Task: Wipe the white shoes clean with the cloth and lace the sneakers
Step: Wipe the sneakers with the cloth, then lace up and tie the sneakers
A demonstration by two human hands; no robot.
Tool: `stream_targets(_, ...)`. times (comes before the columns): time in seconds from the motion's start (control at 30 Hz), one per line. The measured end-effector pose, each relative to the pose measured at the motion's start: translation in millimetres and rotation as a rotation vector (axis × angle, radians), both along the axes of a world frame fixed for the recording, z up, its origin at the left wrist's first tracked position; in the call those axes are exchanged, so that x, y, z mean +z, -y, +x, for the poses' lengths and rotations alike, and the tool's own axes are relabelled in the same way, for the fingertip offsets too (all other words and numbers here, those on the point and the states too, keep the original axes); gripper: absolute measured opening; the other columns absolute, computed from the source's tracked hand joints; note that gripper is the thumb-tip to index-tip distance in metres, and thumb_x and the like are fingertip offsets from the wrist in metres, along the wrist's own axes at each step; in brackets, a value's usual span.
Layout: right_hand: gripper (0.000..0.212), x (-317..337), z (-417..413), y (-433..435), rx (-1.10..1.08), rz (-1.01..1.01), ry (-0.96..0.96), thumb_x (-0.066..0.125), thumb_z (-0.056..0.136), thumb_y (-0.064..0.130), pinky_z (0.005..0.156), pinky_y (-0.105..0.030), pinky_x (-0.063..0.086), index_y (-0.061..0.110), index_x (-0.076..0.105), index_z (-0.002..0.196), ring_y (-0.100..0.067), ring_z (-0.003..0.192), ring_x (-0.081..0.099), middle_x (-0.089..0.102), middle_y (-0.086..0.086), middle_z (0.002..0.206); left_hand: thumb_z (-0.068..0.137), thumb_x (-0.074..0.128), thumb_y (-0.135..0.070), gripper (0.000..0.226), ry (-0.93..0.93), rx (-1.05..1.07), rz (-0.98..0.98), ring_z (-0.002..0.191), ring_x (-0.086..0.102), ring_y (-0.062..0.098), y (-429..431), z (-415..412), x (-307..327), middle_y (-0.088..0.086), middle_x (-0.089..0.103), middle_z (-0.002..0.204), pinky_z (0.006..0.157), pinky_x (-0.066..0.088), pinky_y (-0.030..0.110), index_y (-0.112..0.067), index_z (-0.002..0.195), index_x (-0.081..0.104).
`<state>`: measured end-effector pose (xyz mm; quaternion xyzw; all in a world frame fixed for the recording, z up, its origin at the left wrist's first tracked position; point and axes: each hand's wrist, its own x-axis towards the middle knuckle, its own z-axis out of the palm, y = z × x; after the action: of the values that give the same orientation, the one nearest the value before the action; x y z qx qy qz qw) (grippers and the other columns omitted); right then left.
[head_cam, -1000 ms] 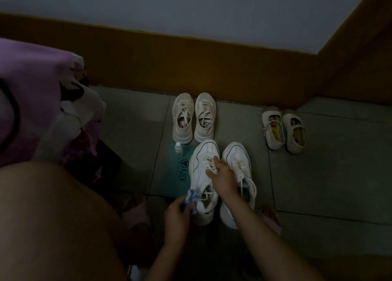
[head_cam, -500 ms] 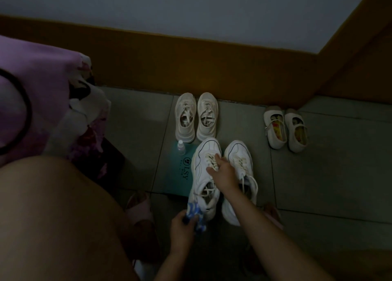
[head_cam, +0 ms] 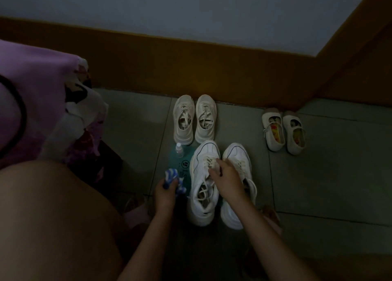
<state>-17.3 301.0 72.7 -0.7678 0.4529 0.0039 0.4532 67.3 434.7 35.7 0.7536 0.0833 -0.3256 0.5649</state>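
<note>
Two white sneakers stand side by side on the floor, toes away from me. My right hand [head_cam: 226, 180] grips the tongue and laces of the left sneaker [head_cam: 202, 196]. The right sneaker [head_cam: 237, 155] is partly hidden by my right forearm. My left hand [head_cam: 164, 192] holds a blue and white cloth [head_cam: 172, 178] bunched up, just left of the left sneaker and apart from it.
A cream pair of sneakers [head_cam: 194, 118] with loose laces sits by the wall. A strap pair [head_cam: 283, 131] stands at the right. A small spray bottle [head_cam: 179, 150] stands on a teal mat [head_cam: 184, 164]. My knee [head_cam: 53, 217] and purple bedding [head_cam: 38, 102] fill the left.
My left hand has carried the cloth from the heel of the left sneaker out to its left side. My right hand keeps its grip on the laces.
</note>
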Motion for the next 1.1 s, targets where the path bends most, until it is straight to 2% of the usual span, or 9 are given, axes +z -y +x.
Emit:
stream_targets(0.17,0.042,11.2,-20.3,-11.2,-0.039,-0.008,0.038,0.06,0.089,0.023,0.094,-0.032,0.045,0.012,0.053,0.129,-0.022,0.113,0.056,0.061,-0.008,0.122,0.089,0.053,-0.001,0.024,0.042,-0.095,0.042,0.078,0.057,0.024,7.1,7.3,-12.4,0.025,0.062,0.099,0.047,0.043,0.006,0.01,0.111,0.055)
stream_targets(0.4,0.024,7.7,-34.2,-18.8,-0.134,-0.054,0.129,0.064,0.087,0.019,0.082,-0.027,0.049,0.013,0.062,0.109,-0.013,0.095,0.061,0.067,0.0,0.1,0.085,0.056,0.006,0.033,0.079,-0.173,0.039,0.109,0.057,0.037,6.9,8.2,-16.4,0.025,0.06,0.116,0.08,0.044,0.027,0.008,0.118,0.054)
stream_targets(0.57,0.023,11.3,-27.1,-21.1,-0.105,-0.21,0.003,0.066,0.083,0.039,0.06,-0.025,0.042,0.017,0.061,0.079,-0.011,0.069,0.056,0.059,0.004,0.077,0.087,0.057,-0.001,0.023,0.26,-0.104,0.084,0.104,0.06,0.03,8.6,5.4,4.1,0.016,0.064,0.104,0.08,0.042,0.022,0.003,0.109,0.06)
stream_targets(0.63,0.022,8.5,-23.2,-21.8,-0.118,-0.256,-0.038,0.065,0.084,0.037,0.056,-0.023,0.036,0.02,0.056,0.073,-0.012,0.069,0.056,0.059,0.002,0.077,0.087,0.062,-0.015,0.006,0.305,-0.234,0.057,0.09,0.065,0.024,15.6,-1.5,20.9,0.001,0.067,0.086,0.068,0.045,0.017,-0.012,0.09,0.065)
stream_targets(0.73,0.016,9.5,-19.4,-20.7,-0.17,-0.237,-0.037,0.061,0.086,0.026,0.055,-0.023,0.035,0.021,0.053,0.073,-0.013,0.071,0.058,0.06,0.003,0.075,0.072,0.07,-0.047,0.027,0.345,-0.483,0.175,0.076,0.064,0.01,25.3,-10.4,29.2,-0.007,0.066,0.078,0.066,0.051,0.026,-0.022,0.078,0.062)
stream_targets(0.83,0.01,13.0,-20.0,-17.0,-0.295,-0.044,0.09,0.061,0.086,0.02,0.061,-0.025,0.041,0.016,0.058,0.078,-0.015,0.073,0.058,0.061,0.004,0.074,0.069,0.072,-0.047,0.029,0.479,-0.617,0.317,0.075,0.059,0.012,28.1,-13.3,26.0,-0.003,0.062,0.081,0.067,0.051,0.03,-0.022,0.074,0.058)
stream_targets(0.93,0.012,18.3,-21.3,-9.7,-0.362,0.118,0.167,0.06,0.084,0.02,0.071,-0.033,0.044,0.01,0.062,0.077,-0.018,0.073,0.057,0.06,0.0,0.071,0.079,0.069,-0.024,0.017,0.426,-0.593,0.188,0.071,0.063,0.02,30.0,-10.7,26.1,0.004,0.066,0.071,0.066,0.052,0.031,-0.018,0.065,0.061)
stream_targets(1.0,0.02,24.2,-20.0,-5.0,-0.375,0.181,0.183,0.058,0.084,0.021,0.066,-0.034,0.039,0.012,0.059,0.066,-0.018,0.064,0.051,0.053,0.0,0.06,0.081,0.067,-0.018,0.026,0.297,-0.526,0.05,0.074,0.062,0.018,35.1,-7.0,41.3,-0.006,0.063,0.061,0.062,0.046,0.017,-0.023,0.055,0.063)
stream_targets(1.1,0.033,37.2,-14.7,0.9,-0.372,0.198,0.208,0.058,0.085,0.019,0.062,-0.032,0.035,0.017,0.048,0.054,-0.016,0.054,0.043,0.043,0.001,0.05,0.084,0.063,-0.021,0.01,0.071,-0.477,-0.07,0.095,0.056,0.013,46.7,-0.4,66.9,-0.007,0.064,0.092,0.073,0.043,0.016,-0.023,0.082,0.073)
